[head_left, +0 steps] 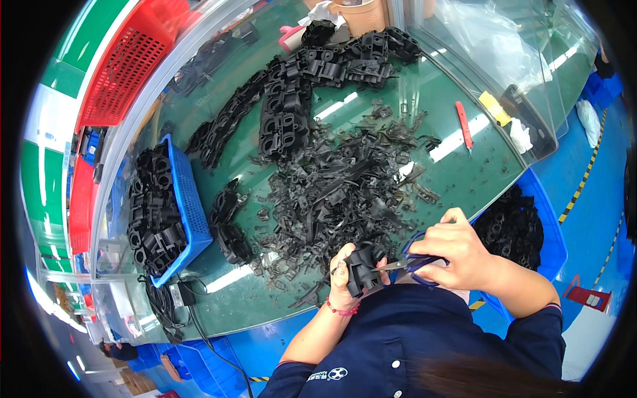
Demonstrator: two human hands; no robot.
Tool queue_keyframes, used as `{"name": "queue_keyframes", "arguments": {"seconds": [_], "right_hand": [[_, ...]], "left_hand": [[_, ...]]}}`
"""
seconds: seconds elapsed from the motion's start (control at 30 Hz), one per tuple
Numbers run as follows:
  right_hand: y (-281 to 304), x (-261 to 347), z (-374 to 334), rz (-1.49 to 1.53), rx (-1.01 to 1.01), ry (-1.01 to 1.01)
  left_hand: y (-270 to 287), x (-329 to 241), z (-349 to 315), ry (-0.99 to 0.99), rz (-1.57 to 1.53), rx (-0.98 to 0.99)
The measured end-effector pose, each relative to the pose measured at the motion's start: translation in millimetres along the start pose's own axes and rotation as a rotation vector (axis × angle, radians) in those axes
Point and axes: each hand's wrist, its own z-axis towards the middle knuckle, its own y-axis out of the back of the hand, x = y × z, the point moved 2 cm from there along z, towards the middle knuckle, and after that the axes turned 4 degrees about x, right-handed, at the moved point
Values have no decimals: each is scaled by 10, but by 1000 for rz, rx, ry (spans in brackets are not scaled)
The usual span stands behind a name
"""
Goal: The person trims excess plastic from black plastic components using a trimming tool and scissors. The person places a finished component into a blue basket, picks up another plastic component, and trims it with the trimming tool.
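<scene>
Pinching a black molded plastic part (pixel 362 273), the left hand (pixel 340 278) faces dark-blue-handled scissors (pixel 409 262) gripped by the right hand (pixel 456 251).

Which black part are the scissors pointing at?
The black part in the left hand: it alone is held, with the scissors in the right hand aimed at it. Others lie on the table or in the left blue basket.

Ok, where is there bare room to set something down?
Mostly bare: green tabletop between the slim red tool and the molded black plastic parts, and the near-left strip between the coiled black cable and the loose black plastic scraps. Crowded: the middle, under those scraps, and the left, around the blue perforated plastic basket.
</scene>
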Motion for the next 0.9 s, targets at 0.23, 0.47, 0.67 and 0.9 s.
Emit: {"name": "queue_keyframes", "arguments": {"seconds": [0.23, 0.47, 0.67, 0.9], "right_hand": [[107, 108, 62, -233, 3, 13], [147, 155, 67, -316, -18, 50], [142, 187, 83, -360, -24, 73], [120, 190, 81, -358, -21, 66]], "left_hand": [[146, 40, 2, -38, 54, 104], [186, 43, 4, -49, 39, 123], [153, 23, 8, -36, 28, 179], [172, 29, 3, -12, 37, 153]]}}
